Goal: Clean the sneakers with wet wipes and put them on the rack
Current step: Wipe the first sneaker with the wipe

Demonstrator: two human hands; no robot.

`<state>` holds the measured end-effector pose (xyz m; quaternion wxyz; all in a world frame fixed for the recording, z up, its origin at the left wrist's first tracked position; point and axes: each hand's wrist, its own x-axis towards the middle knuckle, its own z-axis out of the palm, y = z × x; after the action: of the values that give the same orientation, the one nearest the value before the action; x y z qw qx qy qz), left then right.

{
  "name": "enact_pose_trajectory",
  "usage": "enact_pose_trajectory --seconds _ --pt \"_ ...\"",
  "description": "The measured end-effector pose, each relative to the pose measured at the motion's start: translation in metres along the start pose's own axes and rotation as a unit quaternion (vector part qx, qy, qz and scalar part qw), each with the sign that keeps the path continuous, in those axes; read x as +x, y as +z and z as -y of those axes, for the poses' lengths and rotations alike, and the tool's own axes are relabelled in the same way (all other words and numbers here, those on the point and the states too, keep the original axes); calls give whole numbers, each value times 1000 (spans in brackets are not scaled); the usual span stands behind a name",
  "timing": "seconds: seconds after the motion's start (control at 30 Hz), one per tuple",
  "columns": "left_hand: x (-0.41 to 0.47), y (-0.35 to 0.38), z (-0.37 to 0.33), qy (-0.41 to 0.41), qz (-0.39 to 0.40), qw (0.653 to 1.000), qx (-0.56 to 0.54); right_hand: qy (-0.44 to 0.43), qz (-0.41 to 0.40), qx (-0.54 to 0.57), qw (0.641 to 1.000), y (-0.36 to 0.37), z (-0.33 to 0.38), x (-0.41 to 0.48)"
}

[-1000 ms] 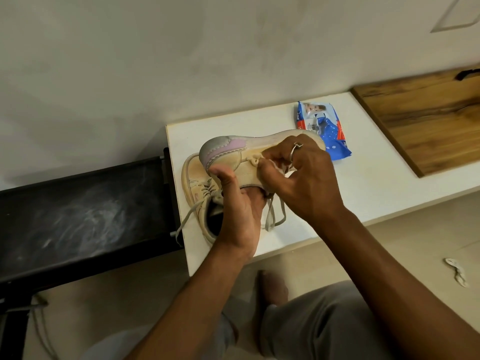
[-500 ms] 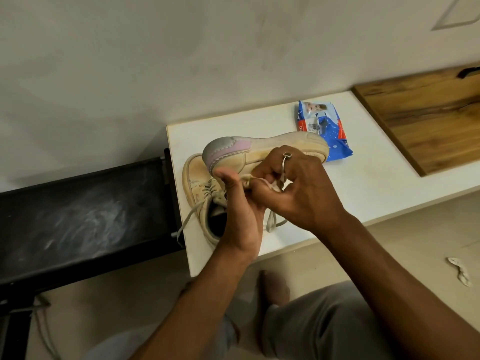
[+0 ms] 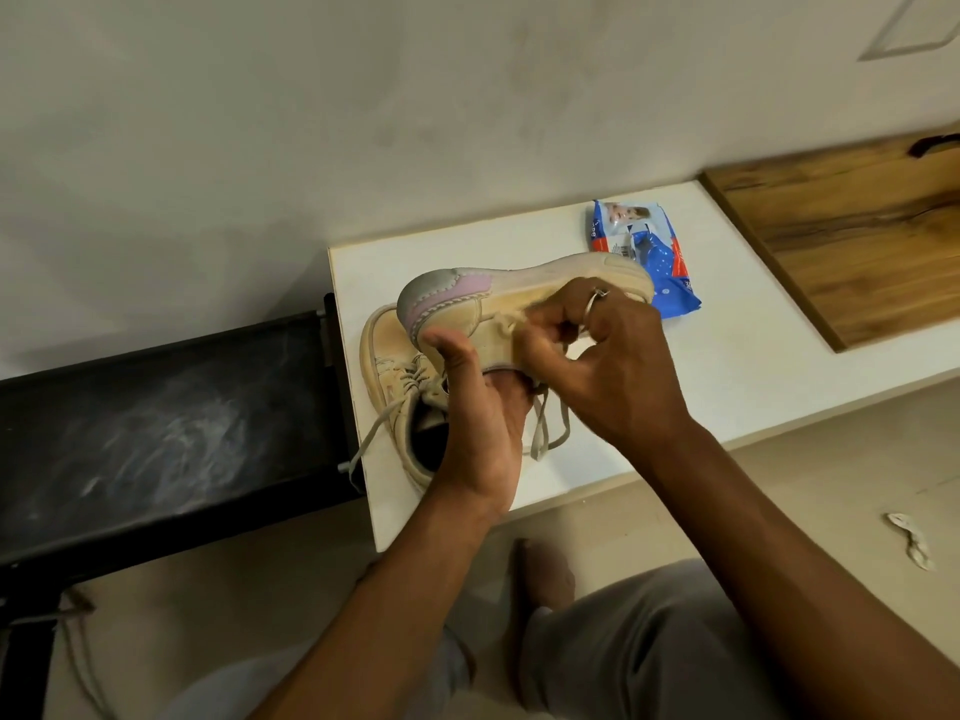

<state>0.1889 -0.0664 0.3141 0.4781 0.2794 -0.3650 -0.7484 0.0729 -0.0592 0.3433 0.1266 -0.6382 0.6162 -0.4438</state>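
My left hand (image 3: 480,423) grips a beige sneaker (image 3: 498,298) from below, holding it on its side above the white table (image 3: 727,387), grey-and-pink heel to the left. My right hand (image 3: 608,366) presses a small crumpled wet wipe (image 3: 506,324) against the shoe's side. The second beige sneaker (image 3: 387,366) lies on the table under the held one, laces trailing over the left edge. A blue wet wipes pack (image 3: 649,252) lies on the table beyond the shoes.
A black rack (image 3: 156,423) stands left of the table, lower than it. A wooden board (image 3: 852,236) lies at the table's right end. A used, twisted wipe (image 3: 911,543) lies on the floor at the right. My knees and a foot are below.
My right hand has moved with the wipe along the held sneaker's side, down toward the laces and back up. The left hand keeps the same grip.
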Motion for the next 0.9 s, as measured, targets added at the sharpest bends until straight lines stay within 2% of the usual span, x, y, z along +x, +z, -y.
enact_pose_trajectory --seconds 0.1,0.27,0.4,0.53,0.6,0.7,0.83,0.9 --pt "0 1 1 -15 -7 1000 -7 -28 55 10 998 3 7 -6" --pt "1 -1 5 14 -1 1000 -4 35 -41 -12 999 0 -1 1" --pt "1 -1 4 -5 15 1000 0 -29 36 -7 999 5 12 -5" --pt "1 -2 4 12 11 1000 -12 45 -28 -28 998 2 -1 1" --pt "2 -2 3 10 8 1000 -11 25 -27 -18 999 2 2 0" --pt "0 -1 2 -2 10 1000 -8 -14 34 -4 999 5 10 -6" --pt "-1 1 0 13 11 1000 -15 42 -30 -19 998 3 -2 1" --pt "-1 1 0 7 8 1000 -17 17 -16 -4 1000 3 2 -2"
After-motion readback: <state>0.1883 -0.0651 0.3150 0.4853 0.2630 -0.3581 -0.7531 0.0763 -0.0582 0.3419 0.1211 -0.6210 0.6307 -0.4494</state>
